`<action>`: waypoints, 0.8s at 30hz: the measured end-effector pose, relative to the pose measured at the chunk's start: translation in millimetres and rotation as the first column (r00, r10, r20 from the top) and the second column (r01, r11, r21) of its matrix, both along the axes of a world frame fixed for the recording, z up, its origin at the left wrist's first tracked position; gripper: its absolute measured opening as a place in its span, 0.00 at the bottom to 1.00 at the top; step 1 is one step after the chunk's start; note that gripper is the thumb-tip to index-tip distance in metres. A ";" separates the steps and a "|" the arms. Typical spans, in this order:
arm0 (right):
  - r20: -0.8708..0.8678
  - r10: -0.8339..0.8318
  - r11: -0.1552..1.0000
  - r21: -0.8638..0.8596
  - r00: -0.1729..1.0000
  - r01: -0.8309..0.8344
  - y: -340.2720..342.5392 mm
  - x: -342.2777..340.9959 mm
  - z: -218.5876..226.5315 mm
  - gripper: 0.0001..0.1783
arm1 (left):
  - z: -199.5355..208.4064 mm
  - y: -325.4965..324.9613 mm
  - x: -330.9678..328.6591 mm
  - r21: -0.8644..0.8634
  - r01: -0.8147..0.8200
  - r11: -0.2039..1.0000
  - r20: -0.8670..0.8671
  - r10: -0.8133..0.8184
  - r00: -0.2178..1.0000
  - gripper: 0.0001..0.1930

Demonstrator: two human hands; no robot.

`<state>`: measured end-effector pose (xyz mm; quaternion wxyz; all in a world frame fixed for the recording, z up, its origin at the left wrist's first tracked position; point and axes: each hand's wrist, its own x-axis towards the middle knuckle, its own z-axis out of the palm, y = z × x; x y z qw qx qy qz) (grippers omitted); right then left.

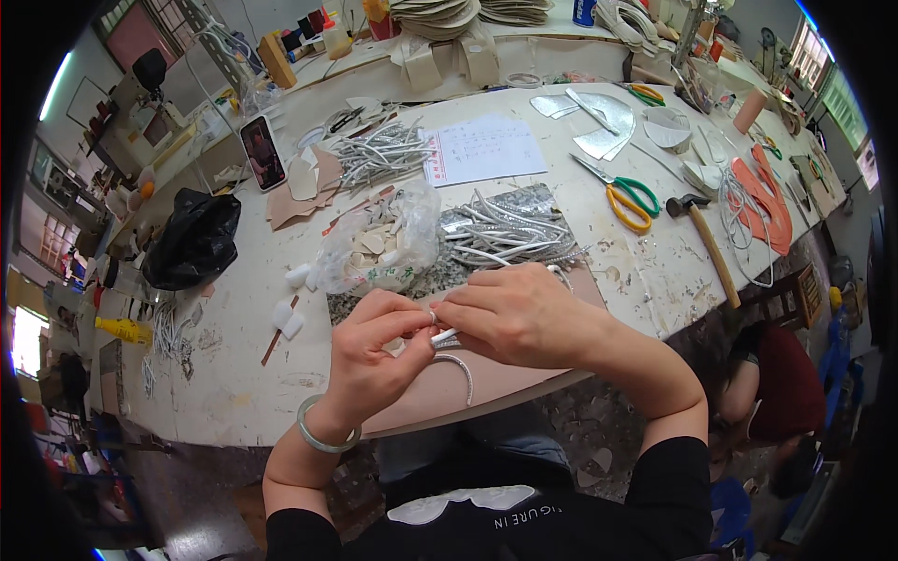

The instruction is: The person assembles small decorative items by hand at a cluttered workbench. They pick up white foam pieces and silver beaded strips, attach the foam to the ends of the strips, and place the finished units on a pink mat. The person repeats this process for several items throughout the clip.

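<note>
Close to the table's near edge, my left hand [374,348] and my right hand [524,313] meet, fingers pinched around a thin silvery-white strap [445,338]. A small white end shows between the fingertips; the rest is partly hidden by my fingers. Below them a curved silver strap [467,376] lies over a pinkish-brown sheet [510,385]; whether it is the same piece I cannot tell. Just beyond my right hand, a pile of similar straps [505,232] rests on a speckled stone slab [348,307]. A see-through plastic bag [412,220] of beige scraps sits beyond my left hand.
Another strap bundle [383,154] lies farther back, beside a written sheet [491,150] and an upright phone [263,152]. Scissors [629,199], a hammer [711,248] and orange pieces [762,201] lie right. A black bag [192,241] stands left. A person [776,388] bends low at right.
</note>
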<state>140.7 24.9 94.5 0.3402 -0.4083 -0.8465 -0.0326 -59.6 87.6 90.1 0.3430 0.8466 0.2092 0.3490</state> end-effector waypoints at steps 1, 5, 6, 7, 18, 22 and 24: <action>0.001 0.003 1.000 -0.003 1.000 -0.003 -1.6 -1.7 -1.5 0.15 | -2.1 -2.8 0.2 -0.005 -0.008 1.000 0.014 0.008 1.000 0.06; -0.362 -0.009 0.997 0.067 0.932 0.036 -12.9 -6.6 -24.8 0.15 | -10.2 -13.3 8.7 -0.369 0.073 0.926 0.159 -0.015 0.987 0.04; -0.499 -0.068 0.997 -0.074 0.864 0.036 -17.2 -7.4 -32.7 0.13 | -12.1 -16.3 10.1 -0.541 0.114 0.834 0.187 -0.013 0.982 0.04; -0.613 -0.146 0.977 -0.213 0.776 0.016 -25.3 -7.4 -40.5 0.12 | -13.8 -18.1 11.0 -0.689 0.156 0.708 0.215 -0.006 0.977 0.04; -0.727 0.122 0.684 -0.431 0.675 -0.589 -80.7 47.2 -49.2 0.10 | -30.1 -6.4 -3.0 -0.942 0.303 -0.143 0.308 -0.009 0.951 0.08; -0.697 -0.149 0.863 -0.438 0.701 -0.252 -72.1 16.2 -18.3 0.10 | -29.7 -17.0 5.4 -0.916 0.245 -0.317 0.303 -0.150 0.941 0.09; -0.673 -0.025 0.899 -0.339 0.739 -0.278 -62.7 10.2 -21.0 0.13 | -29.5 -20.3 9.1 -0.902 0.223 -0.370 0.307 -0.187 0.933 0.09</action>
